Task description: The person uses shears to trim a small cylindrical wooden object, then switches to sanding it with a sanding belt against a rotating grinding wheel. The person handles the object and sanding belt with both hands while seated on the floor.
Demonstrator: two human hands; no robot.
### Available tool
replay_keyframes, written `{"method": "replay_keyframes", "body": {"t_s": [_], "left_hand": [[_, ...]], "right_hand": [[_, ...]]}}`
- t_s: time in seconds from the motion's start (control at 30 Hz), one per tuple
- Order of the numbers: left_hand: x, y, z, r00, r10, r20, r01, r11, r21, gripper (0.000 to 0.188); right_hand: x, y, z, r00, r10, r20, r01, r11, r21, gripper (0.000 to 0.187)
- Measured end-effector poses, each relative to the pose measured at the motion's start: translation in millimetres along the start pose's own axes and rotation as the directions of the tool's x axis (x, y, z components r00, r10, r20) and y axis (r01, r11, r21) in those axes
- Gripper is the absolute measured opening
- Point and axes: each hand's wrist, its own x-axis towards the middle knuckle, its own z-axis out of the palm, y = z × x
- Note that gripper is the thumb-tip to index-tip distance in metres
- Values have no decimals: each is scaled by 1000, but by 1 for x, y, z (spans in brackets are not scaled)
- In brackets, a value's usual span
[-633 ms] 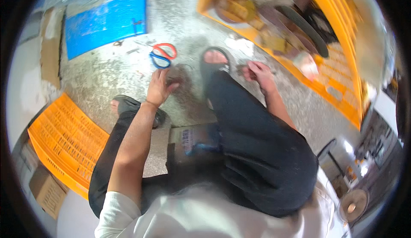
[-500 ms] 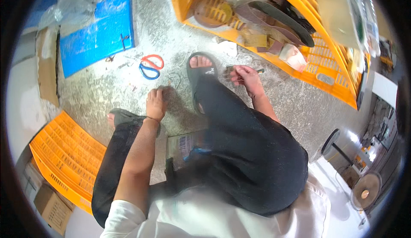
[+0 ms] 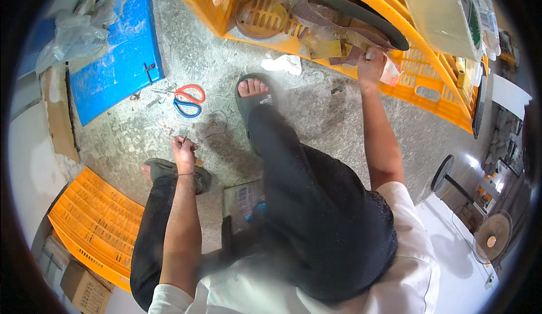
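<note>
My left hand [image 3: 183,152] is low over the floor beside my left sandal, its fingers pinched on a thin dark piece too small to name. A thin wire-like loop [image 3: 219,123] lies on the floor to its right. My right hand [image 3: 370,72] reaches to the front side of the yellow crate [image 3: 415,95]. Its fingers are curled between a brown abrasive-looking piece [image 3: 349,55] and a white and pink packet [image 3: 390,72]; what they grip is hidden. Scissors with red and blue handles [image 3: 188,100] lie on the floor ahead of my left hand.
Black-and-brown sanding belts [image 3: 361,20] and a yellow piece [image 3: 326,49] lie in the crate. A small dark object [image 3: 337,90] and crumpled white paper [image 3: 282,64] are on the floor. A blue board [image 3: 121,54] lies far left, an orange crate [image 3: 99,224] near left, a fan [image 3: 492,239] at right.
My right hand has gone from just above the floor up to the crate, leaving the small dark object on the floor. My left hand has moved slightly left and down, its fingers now pinched.
</note>
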Motion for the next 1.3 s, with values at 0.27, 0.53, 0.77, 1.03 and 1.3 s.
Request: {"method": "replay_keyframes", "body": {"t_s": [0.27, 0.53, 0.77, 1.03, 1.3], "left_hand": [[-16, 14, 14, 972, -18, 234, 76, 968, -240, 11], [-8, 7, 16, 947, -20, 321, 88, 976, -201, 10], [-10, 3, 18, 965, -22, 263, 63, 986, -151, 41], [-10, 2, 23, 964, -97, 247, 123, 989, -89, 35], [-14, 5, 21, 952, -164, 260, 153, 986, 62, 11]], "right_hand": [[14, -21, -13, 985, -92, 144, 92, 996, 7, 41], [8, -25, 14, 936, 36, 350, -137, 954, 267, 24], [-23, -84, 20, 878, -49, 475, -92, 959, 268, 35], [26, -96, 6, 537, 248, 806, -842, 104, 529, 75], [47, -55, 29, 561, 280, 779, -825, 116, 553, 44]]}}
